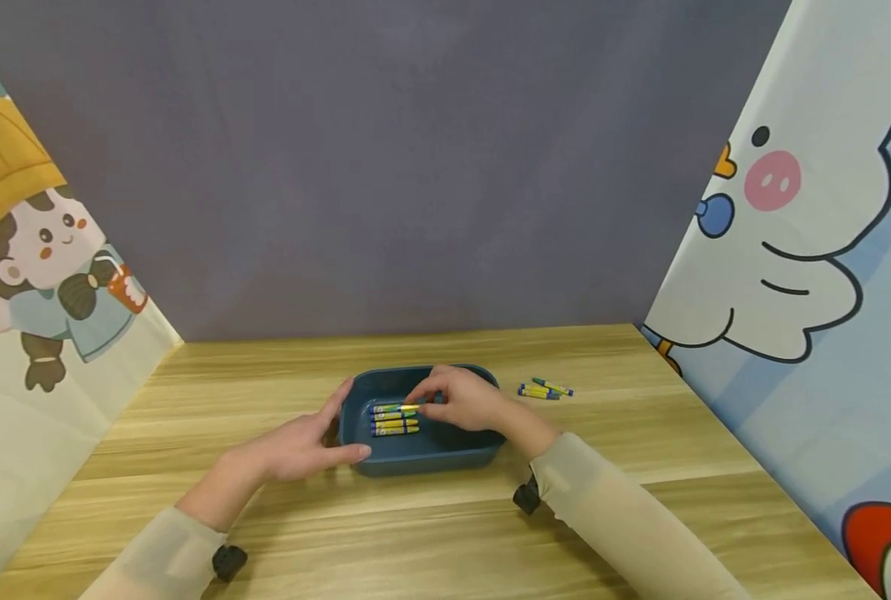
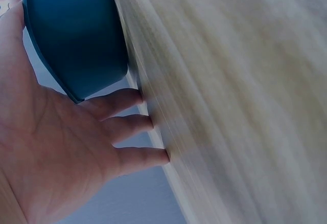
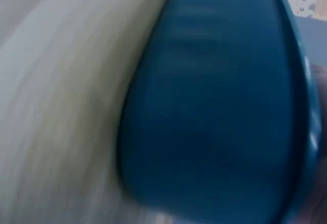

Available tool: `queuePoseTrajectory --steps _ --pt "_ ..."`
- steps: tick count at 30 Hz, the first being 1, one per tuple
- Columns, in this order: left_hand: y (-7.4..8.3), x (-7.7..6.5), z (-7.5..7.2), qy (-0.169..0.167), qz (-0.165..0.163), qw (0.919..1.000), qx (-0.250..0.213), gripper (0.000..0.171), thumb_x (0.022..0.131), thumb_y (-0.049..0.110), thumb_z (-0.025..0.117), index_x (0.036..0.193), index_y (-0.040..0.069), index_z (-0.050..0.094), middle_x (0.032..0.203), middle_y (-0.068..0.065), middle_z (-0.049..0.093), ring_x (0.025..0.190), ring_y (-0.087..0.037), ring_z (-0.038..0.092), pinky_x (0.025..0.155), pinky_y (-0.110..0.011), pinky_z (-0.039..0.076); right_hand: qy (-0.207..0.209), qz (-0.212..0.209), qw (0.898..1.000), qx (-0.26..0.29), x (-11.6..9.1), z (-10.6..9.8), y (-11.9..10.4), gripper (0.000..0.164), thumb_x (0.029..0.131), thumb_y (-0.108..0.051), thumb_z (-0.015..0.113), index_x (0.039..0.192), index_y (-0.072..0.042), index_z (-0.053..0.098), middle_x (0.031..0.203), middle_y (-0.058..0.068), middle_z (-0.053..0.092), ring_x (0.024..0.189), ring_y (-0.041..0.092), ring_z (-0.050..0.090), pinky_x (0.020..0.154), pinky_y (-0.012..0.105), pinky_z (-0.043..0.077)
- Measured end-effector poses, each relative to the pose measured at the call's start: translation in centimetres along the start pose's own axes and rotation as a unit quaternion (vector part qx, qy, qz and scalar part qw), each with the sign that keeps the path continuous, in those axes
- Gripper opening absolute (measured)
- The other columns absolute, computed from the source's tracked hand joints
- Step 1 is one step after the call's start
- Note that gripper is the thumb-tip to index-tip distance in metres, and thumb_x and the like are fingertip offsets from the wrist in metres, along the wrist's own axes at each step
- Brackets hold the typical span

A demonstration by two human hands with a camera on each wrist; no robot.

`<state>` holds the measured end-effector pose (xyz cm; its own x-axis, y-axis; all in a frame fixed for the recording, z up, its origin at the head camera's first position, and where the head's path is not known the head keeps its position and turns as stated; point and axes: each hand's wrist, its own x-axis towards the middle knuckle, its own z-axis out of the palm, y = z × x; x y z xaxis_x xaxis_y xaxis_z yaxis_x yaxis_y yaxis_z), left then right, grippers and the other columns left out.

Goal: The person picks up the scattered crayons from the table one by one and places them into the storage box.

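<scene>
A dark blue rectangular plastic box stands on the table. Several crayons with yellow and blue wrappers lie side by side in its left half. My right hand reaches over the box from the right and pinches a crayon between thumb and fingertips, close above the row. At the left end, my left hand spans the box, its thumb at the near rim. In the left wrist view, three straight fingers reach down to the tabletop. The right wrist view shows the box's outer wall, hiding the right fingers.
More crayons lie in a small group on the wooden table, right of the box. A grey backdrop rises behind the table, and cartoon-printed panels flank both sides.
</scene>
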<state>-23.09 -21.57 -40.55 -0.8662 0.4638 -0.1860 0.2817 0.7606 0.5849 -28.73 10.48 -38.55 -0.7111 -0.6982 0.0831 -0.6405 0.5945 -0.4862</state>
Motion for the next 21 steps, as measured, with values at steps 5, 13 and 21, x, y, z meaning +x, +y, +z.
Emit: queuePoseTrajectory --steps 5,13,21 --pt "0.0 0.0 0.0 -0.005 -0.002 1.0 -0.003 0.118 0.102 0.071 0.065 0.177 0.026 -0.014 0.168 -0.03 0.046 0.146 -0.045 0.058 0.117 -0.065 0.047 -0.006 -0.02 1.0 -0.003 1.2 1.7 -0.9 0.023 0.108 -0.02 0.072 0.128 -0.025 0.082 0.111 -0.003 0.067 0.083 0.006 0.057 0.079 0.027 0.053" --pt "0.0 0.1 0.1 -0.006 -0.003 1.0 -0.002 0.118 0.102 0.072 0.064 0.177 0.027 -0.014 0.167 -0.032 0.046 0.145 -0.046 0.058 0.117 -0.065 0.047 -0.03 -0.03 0.999 0.012 1.8 3.7 -0.9 0.022 0.107 -0.017 0.073 0.126 -0.023 0.084 0.109 -0.001 0.069 0.092 0.004 0.059 0.084 0.024 0.053" --pt "-0.1 0.1 0.1 -0.008 -0.001 1.0 -0.001 0.118 0.102 0.071 0.063 0.176 0.026 -0.016 0.168 -0.036 0.042 0.147 -0.049 0.056 0.118 -0.066 0.047 -0.04 -0.041 0.998 -0.02 1.8 3.8 -1.1 0.021 0.102 -0.016 0.081 0.121 -0.023 0.086 0.102 -0.002 0.07 0.09 0.007 0.06 0.081 0.022 0.051"
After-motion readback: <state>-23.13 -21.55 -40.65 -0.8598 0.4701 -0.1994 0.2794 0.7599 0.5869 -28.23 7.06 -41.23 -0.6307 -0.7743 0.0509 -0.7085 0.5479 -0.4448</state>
